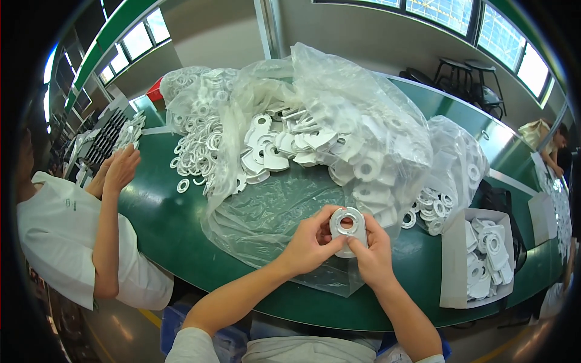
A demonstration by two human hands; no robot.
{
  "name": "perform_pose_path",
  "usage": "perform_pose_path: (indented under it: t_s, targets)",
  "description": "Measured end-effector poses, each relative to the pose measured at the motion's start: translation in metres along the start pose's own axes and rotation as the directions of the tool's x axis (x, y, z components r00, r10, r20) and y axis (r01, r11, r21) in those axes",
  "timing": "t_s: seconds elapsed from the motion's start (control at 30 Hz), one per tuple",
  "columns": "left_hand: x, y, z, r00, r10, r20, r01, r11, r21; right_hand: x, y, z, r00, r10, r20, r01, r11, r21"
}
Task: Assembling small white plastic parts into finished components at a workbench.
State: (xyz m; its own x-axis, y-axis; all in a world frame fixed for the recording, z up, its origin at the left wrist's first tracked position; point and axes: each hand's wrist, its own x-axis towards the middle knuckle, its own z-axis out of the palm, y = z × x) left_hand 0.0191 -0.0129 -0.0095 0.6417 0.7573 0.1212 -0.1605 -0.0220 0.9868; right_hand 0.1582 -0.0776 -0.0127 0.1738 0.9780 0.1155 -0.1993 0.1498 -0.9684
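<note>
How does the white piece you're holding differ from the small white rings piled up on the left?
The held white piece is a flat plate, rounded at one end, with a central hole; the loose rings are plain thin circles. The plate looks larger than each ring. It is gripped by the left hand and right hand; the rings lie heaped on the green table. Both are white.

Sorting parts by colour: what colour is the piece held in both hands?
White plastic piece, seen best in the head view.

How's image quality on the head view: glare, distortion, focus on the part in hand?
Head view: strong fisheye, the green table edge bows and the corners are black. The windows are blown out. Soft glare sits on the clear bags, with no hard shadows. The white part between left hand and right hand is reasonably sharp; the rim areas are softer.
</note>
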Motion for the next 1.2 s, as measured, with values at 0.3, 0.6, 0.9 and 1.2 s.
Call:
perform_pose_path:
  t_s: [0.3, 0.6, 0.9, 1.2]
  targets:
    - [0.004, 0.013, -0.016, 0.957, 0.29, 0.003, -0.266, 0.874, 0.408, -0.003, -0.006, -0.01, 0.997, -0.076, 0.026, 0.081, 0.945, -0.317]
    - [-0.012, 0.027, -0.011, 0.501, 0.832, 0.236, -0.696, 0.226, 0.682, 0.002, -0.031, -0.016, 0.516, -0.829, 0.214, 0.689, 0.253, -0.679]
    - [-0.01, 0.028, -0.008, 0.745, 0.66, 0.097, -0.597, 0.595, 0.538, 0.0, -0.022, -0.014, 0.785, -0.597, 0.166, 0.586, 0.629, -0.511]
    - [-0.011, 0.011, -0.01, 0.93, 0.342, -0.136, -0.296, 0.914, 0.276, -0.006, -0.013, -0.006, 0.929, -0.315, 0.194, 0.369, 0.756, -0.541]
